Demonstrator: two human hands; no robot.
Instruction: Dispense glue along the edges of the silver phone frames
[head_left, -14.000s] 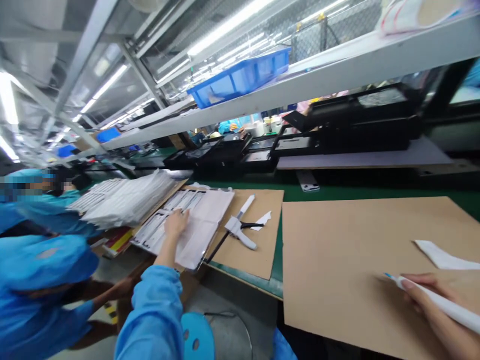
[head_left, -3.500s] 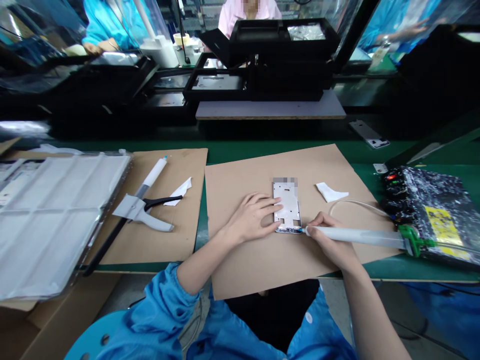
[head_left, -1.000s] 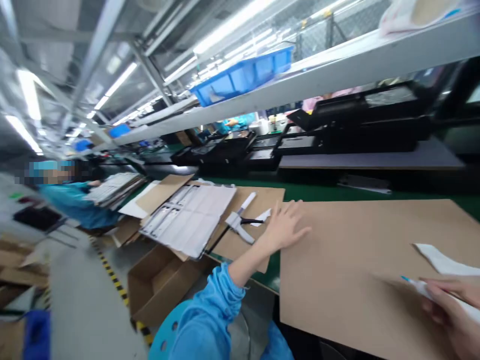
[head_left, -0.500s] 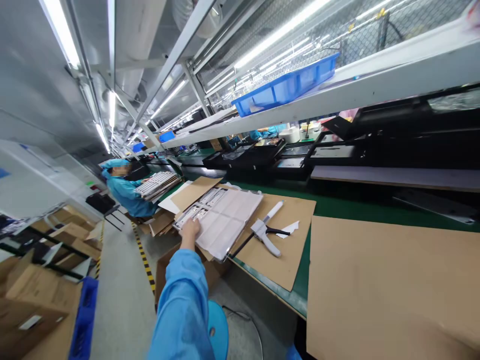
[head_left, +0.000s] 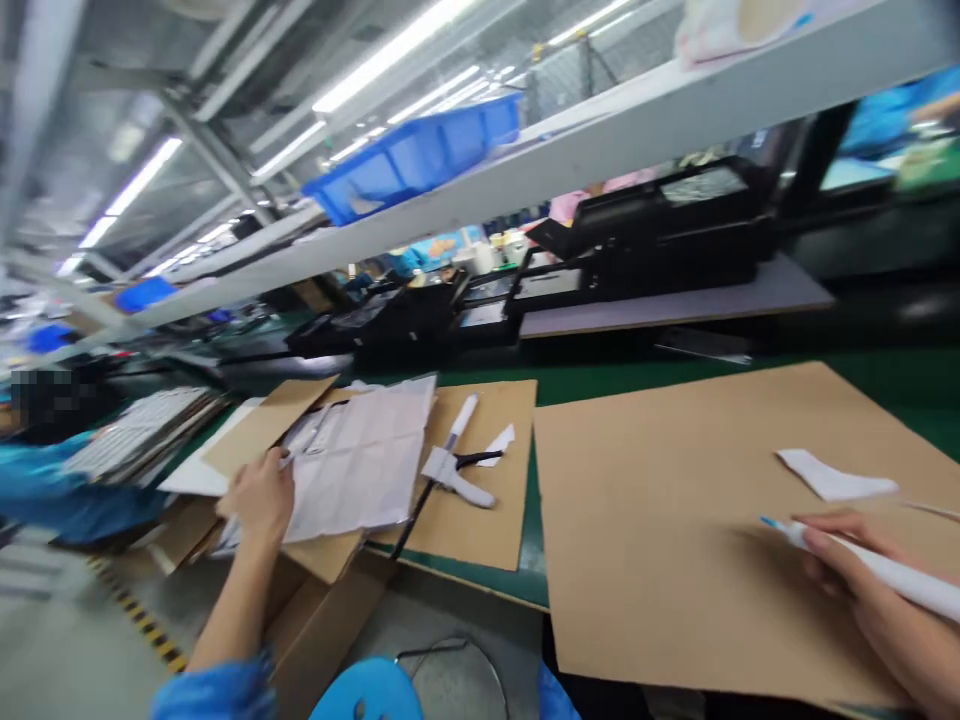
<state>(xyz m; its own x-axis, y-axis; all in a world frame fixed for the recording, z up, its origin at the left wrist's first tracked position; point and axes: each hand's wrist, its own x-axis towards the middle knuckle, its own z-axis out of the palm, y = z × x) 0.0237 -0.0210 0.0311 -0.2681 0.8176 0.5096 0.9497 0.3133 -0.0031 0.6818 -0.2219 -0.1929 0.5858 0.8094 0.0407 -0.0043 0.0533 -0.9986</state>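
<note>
My left hand [head_left: 261, 497] is closed at the near left edge of a flat panel in a pale, creased plastic sheet [head_left: 360, 455]; blur hides the exact grip. Fingers of my right hand [head_left: 859, 575] wrap round a white pen-shaped tool with a blue tip [head_left: 900, 578]. Its tip points left, over a large brown cardboard sheet [head_left: 645, 530]. Just beyond that hand lies a white paper scrap [head_left: 836, 476]. A grey-white pistol-shaped tool with a black lever [head_left: 450, 470] rests on a smaller cardboard piece [head_left: 487, 530] between my hands.
Black frames [head_left: 660, 240] line the back of the green bench [head_left: 480, 365]. A shelf above carries a blue bin [head_left: 420, 155]. Stacked panels [head_left: 142, 430] and a co-worker's blue sleeve [head_left: 45, 490] are at left. A blue stool [head_left: 367, 690] stands below the bench edge.
The view has swung right. My right hand, earlier only a blur at the lower right edge, now shows with the white tool. My left hand is still at the panel's left edge.
</note>
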